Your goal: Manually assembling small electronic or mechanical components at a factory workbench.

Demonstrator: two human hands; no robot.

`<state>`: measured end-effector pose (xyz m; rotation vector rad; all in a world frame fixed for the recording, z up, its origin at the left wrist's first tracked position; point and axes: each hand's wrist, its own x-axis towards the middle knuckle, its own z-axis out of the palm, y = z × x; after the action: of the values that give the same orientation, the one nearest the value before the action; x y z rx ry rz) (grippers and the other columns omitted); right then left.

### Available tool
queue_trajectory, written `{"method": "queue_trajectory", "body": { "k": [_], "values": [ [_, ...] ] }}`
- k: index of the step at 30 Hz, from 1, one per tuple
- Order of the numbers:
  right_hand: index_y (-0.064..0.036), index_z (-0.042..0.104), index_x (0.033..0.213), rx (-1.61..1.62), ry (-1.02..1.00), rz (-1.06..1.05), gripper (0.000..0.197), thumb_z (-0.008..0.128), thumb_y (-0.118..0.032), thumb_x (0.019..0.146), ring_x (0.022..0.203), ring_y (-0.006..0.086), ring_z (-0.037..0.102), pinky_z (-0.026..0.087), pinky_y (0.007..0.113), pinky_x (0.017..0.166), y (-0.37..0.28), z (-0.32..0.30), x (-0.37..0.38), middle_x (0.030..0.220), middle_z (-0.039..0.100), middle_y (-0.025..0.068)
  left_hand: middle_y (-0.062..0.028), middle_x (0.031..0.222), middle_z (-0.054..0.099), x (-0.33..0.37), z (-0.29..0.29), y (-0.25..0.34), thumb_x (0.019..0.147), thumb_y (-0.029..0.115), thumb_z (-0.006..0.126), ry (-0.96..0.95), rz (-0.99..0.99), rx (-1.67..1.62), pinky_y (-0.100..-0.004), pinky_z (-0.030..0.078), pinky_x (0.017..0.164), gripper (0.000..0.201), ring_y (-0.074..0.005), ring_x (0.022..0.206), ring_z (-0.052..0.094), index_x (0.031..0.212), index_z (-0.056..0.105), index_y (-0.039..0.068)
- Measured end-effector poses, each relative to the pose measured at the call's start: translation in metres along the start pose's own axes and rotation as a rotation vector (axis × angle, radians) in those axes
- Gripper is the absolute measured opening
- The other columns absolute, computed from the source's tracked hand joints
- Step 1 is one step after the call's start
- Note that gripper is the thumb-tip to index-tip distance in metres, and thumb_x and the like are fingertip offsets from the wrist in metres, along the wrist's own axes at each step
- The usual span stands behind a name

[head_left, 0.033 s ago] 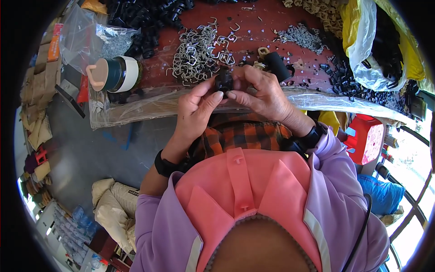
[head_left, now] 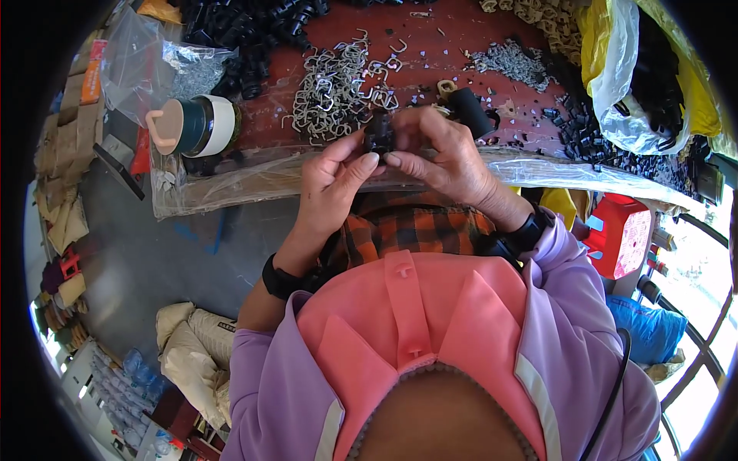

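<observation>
Over the table's near edge, my left hand (head_left: 335, 178) and my right hand (head_left: 450, 157) meet at one small black plastic fitting (head_left: 379, 137). Thumb and fingers of the left hand pinch it from the left. My right thumb and fingers close on it from the right, partly hiding it. Just beyond the hands lies a pile of bent silvery wire clips (head_left: 329, 96). A black cylinder (head_left: 471, 113) lies on the table beyond my right hand, with a tan ring-shaped part (head_left: 446, 88) beside it.
On the red tabletop (head_left: 438, 46) lie heaps of black fittings (head_left: 250, 34), small metal pieces (head_left: 511, 63), tan parts (head_left: 542, 23) and small black pieces (head_left: 592, 134). A lidded cup (head_left: 204, 127) stands at left, a yellow-and-white bag (head_left: 615, 69) at right. Plastic film covers the front edge.
</observation>
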<state>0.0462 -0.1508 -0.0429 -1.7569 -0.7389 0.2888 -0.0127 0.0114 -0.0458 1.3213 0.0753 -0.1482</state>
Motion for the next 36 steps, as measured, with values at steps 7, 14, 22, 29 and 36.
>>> {"method": "queue_trajectory", "body": {
  "k": [7, 14, 22, 29, 36],
  "values": [
    [-0.0001, 0.051, 0.085, -0.465, 0.07, -0.529, 0.019, 0.06, -0.001, 0.067, 0.063, 0.0211, 0.05, 0.041, 0.028, 0.056, 0.009, -0.002, 0.007, 0.073, 0.049, 0.0092, -0.0097, 0.092, 0.056, 0.005, -0.004, -0.007, 0.079, 0.008, 0.051, 0.127, -0.225, -0.223, -0.023, 0.047, 0.07, 0.031, -0.0142, 0.079, 0.056, 0.107, 0.045, -0.004],
    [-0.0022, 0.053, 0.081, -0.518, 0.174, -0.149, 0.015, 0.057, 0.0, 0.068, 0.062, 0.0224, 0.05, 0.041, 0.029, 0.054, 0.011, -0.008, 0.008, 0.071, 0.048, 0.0093, -0.0115, 0.092, 0.056, 0.01, -0.012, -0.002, 0.078, 0.008, 0.053, 0.098, -0.278, -0.523, -0.0236, 0.049, 0.067, 0.028, -0.0201, 0.08, 0.058, 0.104, 0.048, -0.002],
    [-0.0037, 0.056, 0.084, -0.297, 0.106, -0.318, 0.018, 0.061, -0.005, 0.066, 0.064, 0.0202, 0.048, 0.041, 0.028, 0.055, -0.006, -0.013, 0.012, 0.075, 0.047, 0.0086, -0.011, 0.093, 0.056, 0.008, -0.015, -0.005, 0.078, 0.009, 0.053, 0.005, -0.232, -0.583, -0.0243, 0.049, 0.068, 0.028, -0.0189, 0.081, 0.057, 0.104, 0.049, 0.0],
    [-0.0039, 0.057, 0.088, -0.347, 0.002, -0.327, 0.026, 0.064, -0.007, 0.063, 0.073, 0.0211, 0.047, 0.041, 0.029, 0.063, -0.009, -0.003, 0.008, 0.08, 0.046, 0.0082, -0.0091, 0.092, 0.056, 0.009, -0.009, -0.003, 0.077, 0.007, 0.054, 0.027, -0.251, -0.606, -0.0261, 0.05, 0.069, 0.026, -0.015, 0.079, 0.056, 0.101, 0.051, 0.0],
    [-0.0035, 0.053, 0.086, -0.238, -0.046, -0.198, 0.027, 0.065, -0.008, 0.063, 0.08, 0.0225, 0.045, 0.04, 0.029, 0.068, -0.005, -0.001, 0.011, 0.088, 0.042, 0.0099, -0.0076, 0.091, 0.056, 0.011, -0.01, -0.01, 0.076, 0.007, 0.055, 0.04, -0.297, -0.623, -0.0263, 0.049, 0.069, 0.024, -0.0142, 0.08, 0.056, 0.099, 0.052, 0.001]
  ]
}}
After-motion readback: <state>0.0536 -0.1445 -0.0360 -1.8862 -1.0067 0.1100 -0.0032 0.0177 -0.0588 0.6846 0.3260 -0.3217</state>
